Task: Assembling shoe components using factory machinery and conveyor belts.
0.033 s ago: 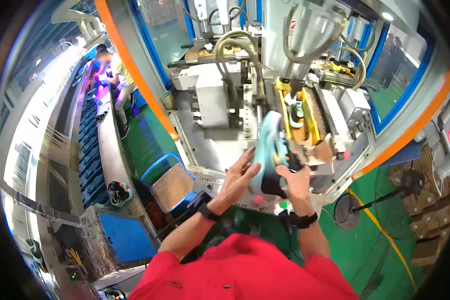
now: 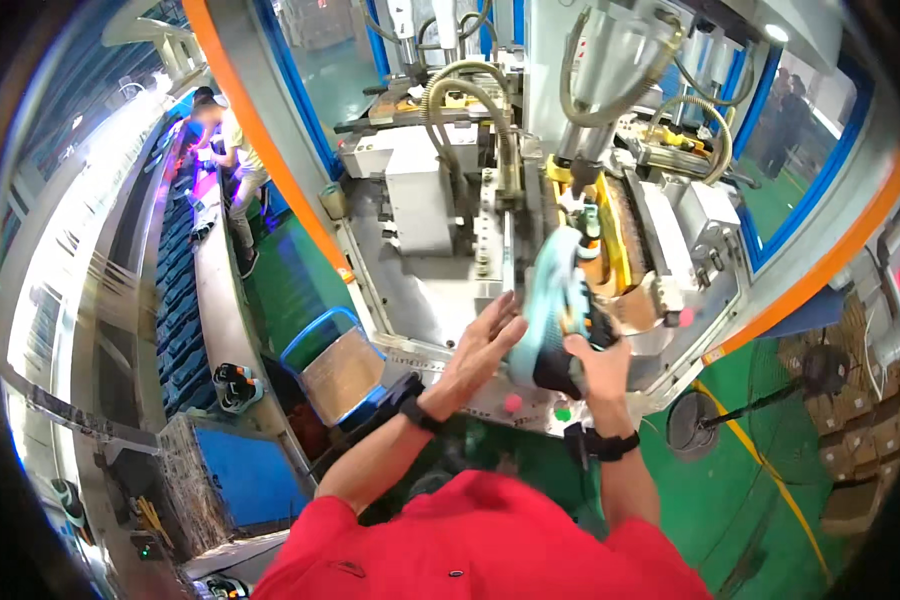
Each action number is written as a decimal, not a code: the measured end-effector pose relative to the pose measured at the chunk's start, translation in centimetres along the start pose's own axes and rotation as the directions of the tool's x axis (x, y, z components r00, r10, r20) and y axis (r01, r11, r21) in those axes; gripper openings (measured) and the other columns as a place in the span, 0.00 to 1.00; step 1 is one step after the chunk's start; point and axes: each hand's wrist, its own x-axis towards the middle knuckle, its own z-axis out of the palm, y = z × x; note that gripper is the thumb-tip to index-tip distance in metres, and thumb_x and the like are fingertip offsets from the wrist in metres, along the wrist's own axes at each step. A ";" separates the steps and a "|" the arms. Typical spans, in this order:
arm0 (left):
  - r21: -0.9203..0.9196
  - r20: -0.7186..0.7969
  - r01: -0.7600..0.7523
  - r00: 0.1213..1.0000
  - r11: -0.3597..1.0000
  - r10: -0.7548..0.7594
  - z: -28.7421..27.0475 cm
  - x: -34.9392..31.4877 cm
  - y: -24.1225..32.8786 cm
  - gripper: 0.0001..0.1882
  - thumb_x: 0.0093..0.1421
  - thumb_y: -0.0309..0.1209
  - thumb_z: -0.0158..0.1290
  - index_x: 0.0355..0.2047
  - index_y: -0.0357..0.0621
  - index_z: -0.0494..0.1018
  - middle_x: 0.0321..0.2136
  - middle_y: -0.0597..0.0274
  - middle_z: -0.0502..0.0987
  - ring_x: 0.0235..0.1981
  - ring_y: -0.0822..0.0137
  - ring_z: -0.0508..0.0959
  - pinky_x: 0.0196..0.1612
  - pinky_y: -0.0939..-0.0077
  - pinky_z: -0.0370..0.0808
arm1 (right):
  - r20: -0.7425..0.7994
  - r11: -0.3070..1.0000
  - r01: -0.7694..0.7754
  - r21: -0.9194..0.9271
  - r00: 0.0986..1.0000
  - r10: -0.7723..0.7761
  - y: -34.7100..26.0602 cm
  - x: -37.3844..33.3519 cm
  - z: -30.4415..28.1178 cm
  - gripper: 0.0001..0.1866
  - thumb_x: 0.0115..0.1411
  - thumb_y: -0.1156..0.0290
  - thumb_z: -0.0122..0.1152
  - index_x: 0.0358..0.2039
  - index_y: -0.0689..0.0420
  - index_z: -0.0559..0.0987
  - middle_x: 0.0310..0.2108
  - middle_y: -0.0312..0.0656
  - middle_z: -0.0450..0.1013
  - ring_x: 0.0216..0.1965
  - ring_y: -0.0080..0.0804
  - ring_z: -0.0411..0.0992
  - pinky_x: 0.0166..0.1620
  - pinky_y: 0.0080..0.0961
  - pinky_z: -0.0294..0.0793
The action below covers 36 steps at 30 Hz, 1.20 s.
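Two hands work a shoe (image 2: 555,300) at a press machine (image 2: 440,200), frame centre. Right hand (image 2: 600,362) grips the shoe's dark heel end from below, fingers wrapped round it. Left hand (image 2: 485,340) lies flat and spread against the shoe's pale blue sole side, palm touching, not clenched. Shoe stands tilted, toe up toward 12 o'clock, heel down at 6, held just above the machine's grey surface (image 2: 420,290). Toe end sits near a yellow fixture (image 2: 610,230) under a grey cylinder (image 2: 610,60) at 1 o'clock. Both wrists carry black bands (image 2: 610,442). Red sleeves and shirt (image 2: 490,545) fill 6 o'clock.

Two buttons on the machine's front edge just below the hands: pink (image 2: 512,403) and green (image 2: 562,411); another pink one (image 2: 686,317) at 3 o'clock of the shoe. Ribbed hose (image 2: 470,85) loops at 12 o'clock. Blue bin (image 2: 335,360) with brown contents stands at 9 o'clock of the hands, on green floor (image 2: 770,500). Long conveyor (image 2: 180,270) with dark items runs up the left side; another person (image 2: 235,150) stands beside it at 10 o'clock, well apart. Fan (image 2: 695,425) on a stand at 4 o'clock. Stacked brown boxes (image 2: 860,430) at far right. Orange frame bars (image 2: 260,140) cross left and right of the machine.
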 end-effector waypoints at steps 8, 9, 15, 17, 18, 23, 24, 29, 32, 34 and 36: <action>0.339 -0.293 0.030 0.953 0.940 0.076 1.3 22.9 -8.6 0.29 0.51 0.44 0.62 0.45 0.31 0.72 0.41 0.41 0.78 0.45 0.53 0.79 0.47 0.64 0.73 | -0.365 0.985 0.169 0.016 0.919 -0.152 -0.4 1.4 -9.8 0.31 0.47 0.78 0.61 0.55 0.64 0.70 0.46 0.41 0.70 0.44 0.28 0.69 0.49 0.25 0.71; 0.333 -0.284 -0.024 0.951 0.943 0.124 1.6 25.4 -10.1 0.32 0.49 0.45 0.63 0.45 0.29 0.72 0.42 0.40 0.78 0.46 0.51 0.78 0.48 0.63 0.73 | -0.406 0.988 0.155 0.025 0.904 -0.132 -1.4 0.9 -10.3 0.31 0.47 0.78 0.60 0.56 0.64 0.69 0.47 0.41 0.69 0.45 0.29 0.69 0.50 0.26 0.71; 0.674 -0.370 0.270 0.929 0.688 -0.001 3.2 34.5 -14.7 0.44 0.51 0.41 0.61 0.61 0.30 0.54 0.55 0.35 0.67 0.55 0.41 0.70 0.59 0.55 0.66 | -0.562 0.983 0.085 -0.162 0.811 -0.162 -2.4 0.4 -13.1 0.33 0.46 0.75 0.60 0.56 0.68 0.68 0.49 0.44 0.69 0.46 0.32 0.69 0.53 0.28 0.69; 0.636 -0.413 0.308 0.910 0.707 -0.026 2.5 35.3 -14.3 0.41 0.50 0.37 0.59 0.61 0.31 0.55 0.54 0.38 0.69 0.54 0.41 0.70 0.59 0.55 0.66 | -0.542 0.945 0.075 -0.317 0.803 -0.246 -2.5 1.7 -13.6 0.33 0.46 0.76 0.60 0.56 0.68 0.68 0.49 0.44 0.69 0.47 0.32 0.69 0.54 0.28 0.67; 0.574 -0.412 0.323 0.908 0.752 -0.076 1.9 35.4 -14.0 0.39 0.50 0.35 0.59 0.59 0.31 0.58 0.54 0.38 0.69 0.53 0.41 0.71 0.57 0.55 0.68 | -0.553 0.940 0.036 -0.340 0.800 -0.231 -3.1 3.0 -13.5 0.32 0.47 0.77 0.59 0.56 0.68 0.68 0.49 0.43 0.69 0.48 0.30 0.68 0.55 0.27 0.66; -0.529 -0.166 0.290 0.887 0.798 -0.432 -1.8 28.9 -10.8 0.15 0.51 0.28 0.63 0.38 0.35 0.74 0.34 0.54 0.80 0.32 0.59 0.81 0.34 0.66 0.77 | -0.276 0.869 0.113 -0.482 0.922 -0.272 -5.0 16.7 -12.4 0.24 0.52 0.72 0.64 0.50 0.64 0.74 0.41 0.36 0.73 0.38 0.23 0.70 0.44 0.22 0.71; -0.554 -0.066 0.356 0.882 0.753 -0.466 -2.1 25.8 -8.5 0.13 0.54 0.27 0.61 0.38 0.34 0.75 0.34 0.56 0.80 0.31 0.62 0.81 0.33 0.69 0.78 | -0.194 0.804 0.065 -0.591 0.956 -0.220 -5.6 20.2 -12.1 0.22 0.51 0.71 0.63 0.47 0.64 0.75 0.37 0.35 0.74 0.36 0.22 0.70 0.40 0.20 0.71; -0.569 0.095 0.432 0.880 0.700 -0.466 -6.4 10.0 1.3 0.16 0.58 0.26 0.59 0.45 0.32 0.72 0.37 0.60 0.78 0.34 0.68 0.80 0.31 0.72 0.77 | 0.040 0.477 -0.002 -0.879 0.996 0.078 -5.4 31.8 1.4 0.34 0.39 0.56 0.68 0.41 0.70 0.73 0.35 0.57 0.74 0.40 0.46 0.73 0.44 0.35 0.70; -0.521 0.018 0.416 0.878 0.745 -0.478 -10.1 3.4 3.3 0.22 0.57 0.23 0.59 0.51 0.31 0.68 0.42 0.59 0.76 0.41 0.69 0.77 0.44 0.72 0.76 | 0.042 0.419 -0.011 -0.908 0.992 0.116 2.6 37.3 5.4 0.29 0.37 0.56 0.72 0.33 0.69 0.79 0.35 0.57 0.78 0.38 0.45 0.77 0.41 0.34 0.75; -0.533 -0.138 0.319 0.881 0.783 -0.453 -12.9 -1.6 4.5 0.26 0.56 0.20 0.58 0.55 0.29 0.66 0.46 0.58 0.75 0.45 0.68 0.76 0.50 0.72 0.75 | 0.052 0.364 0.014 -0.931 0.994 0.097 6.3 37.2 10.8 0.26 0.39 0.59 0.70 0.35 0.67 0.79 0.38 0.61 0.77 0.42 0.53 0.76 0.45 0.38 0.75; -0.515 -0.303 0.190 0.871 0.836 -0.385 -14.4 -5.8 5.1 0.27 0.55 0.20 0.57 0.55 0.29 0.65 0.46 0.57 0.75 0.46 0.68 0.77 0.52 0.72 0.74 | 0.034 0.325 0.046 -0.945 0.999 -0.041 9.8 36.6 12.3 0.25 0.43 0.60 0.67 0.37 0.67 0.76 0.37 0.61 0.77 0.42 0.55 0.77 0.46 0.41 0.76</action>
